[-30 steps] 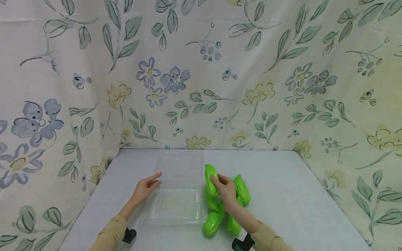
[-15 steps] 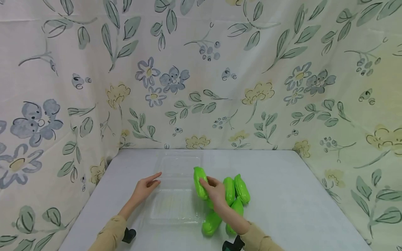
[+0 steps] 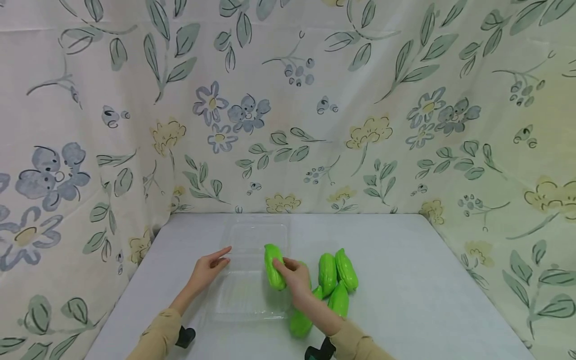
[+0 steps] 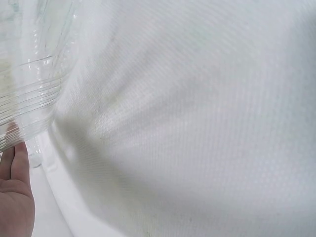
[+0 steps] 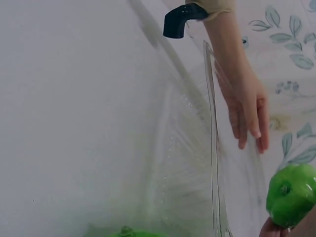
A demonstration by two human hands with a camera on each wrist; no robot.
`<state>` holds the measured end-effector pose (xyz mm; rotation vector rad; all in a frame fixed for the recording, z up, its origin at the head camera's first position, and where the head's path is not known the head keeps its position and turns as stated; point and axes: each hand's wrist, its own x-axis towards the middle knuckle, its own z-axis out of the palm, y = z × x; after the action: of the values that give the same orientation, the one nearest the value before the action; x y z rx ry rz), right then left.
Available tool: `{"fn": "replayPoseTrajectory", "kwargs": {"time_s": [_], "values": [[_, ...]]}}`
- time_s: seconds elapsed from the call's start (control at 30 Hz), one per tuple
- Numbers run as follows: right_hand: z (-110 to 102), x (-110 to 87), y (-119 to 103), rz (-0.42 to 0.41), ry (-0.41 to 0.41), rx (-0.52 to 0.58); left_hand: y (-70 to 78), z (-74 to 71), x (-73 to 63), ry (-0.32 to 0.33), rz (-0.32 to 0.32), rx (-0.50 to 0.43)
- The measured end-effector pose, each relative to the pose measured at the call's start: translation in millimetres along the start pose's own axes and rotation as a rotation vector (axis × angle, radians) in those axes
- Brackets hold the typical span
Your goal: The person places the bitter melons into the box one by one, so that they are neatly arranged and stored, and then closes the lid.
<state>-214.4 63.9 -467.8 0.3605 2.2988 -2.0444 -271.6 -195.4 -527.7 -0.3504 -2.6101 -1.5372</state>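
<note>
My right hand (image 3: 297,280) pinches a shiny green, elongated vegetable (image 3: 272,267) between thumb and fingers, above the right side of a clear plastic clamshell box (image 3: 252,317). The box lies open, its two halves one behind the other. In the right wrist view the stubby stem end of the held vegetable (image 5: 291,195) shows at lower right. My left hand (image 3: 209,267) is at the box's left edge, fingers extended; the left wrist view has these fingertips against the clear ribbed plastic (image 4: 29,103). Several more green vegetables (image 3: 327,267) lie right of the box, some partly behind my right forearm.
A white table (image 3: 396,280) carries everything. Floral cloth (image 3: 288,165) hangs behind and along both sides. Black devices sit at both wrists, the left one (image 3: 185,338) near the table's front.
My right hand has moved left with the green vegetable, from beside the pile to over the box. My left hand has stayed at the box edge.
</note>
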Motion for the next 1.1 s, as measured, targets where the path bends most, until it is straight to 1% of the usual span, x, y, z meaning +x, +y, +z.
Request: {"fn": "replayPoseTrajectory", "kwargs": {"time_s": [0.1,0.2,0.3,0.37,0.43,0.6,0.7,0.8,0.9,1.1], "values": [[3.5,-1.6,0.6,-0.015,-0.001,0.006,5.7,-0.4,-1.9,0.006,0.004,0.002],[6.3,-3.9,1.2,-0.038,-0.023,0.021,18.5,-2.3,-5.1,0.010,-0.002,-0.010],[8.6,-7.4,2.0,-0.060,-0.046,0.014,31.2,-4.9,-8.1,0.000,0.002,-0.009],[10.8,-9.3,2.9,-0.064,-0.057,0.006,34.1,-5.7,-8.6,-0.005,0.009,-0.004],[13.9,-10.1,4.9,-0.047,-0.061,0.002,29.3,-4.3,-7.5,-0.004,0.008,-0.004],[24.6,-8.0,10.9,0.014,-0.054,0.020,5.8,0.7,-1.2,0.020,-0.011,0.022],[30.0,-6.9,13.7,0.030,-0.052,0.028,-1.3,1.5,1.1,0.026,-0.004,0.032],[34.1,-5.5,17.7,0.048,-0.051,0.041,-3.9,2.0,2.0,0.028,0.000,0.024],[37.9,-2.7,23.8,0.064,-0.052,0.058,-5.0,2.2,2.5,0.029,0.003,0.037],[44.2,-0.9,31.6,0.097,-0.054,0.071,-3.6,2.7,1.5,0.045,0.008,0.049]]}}
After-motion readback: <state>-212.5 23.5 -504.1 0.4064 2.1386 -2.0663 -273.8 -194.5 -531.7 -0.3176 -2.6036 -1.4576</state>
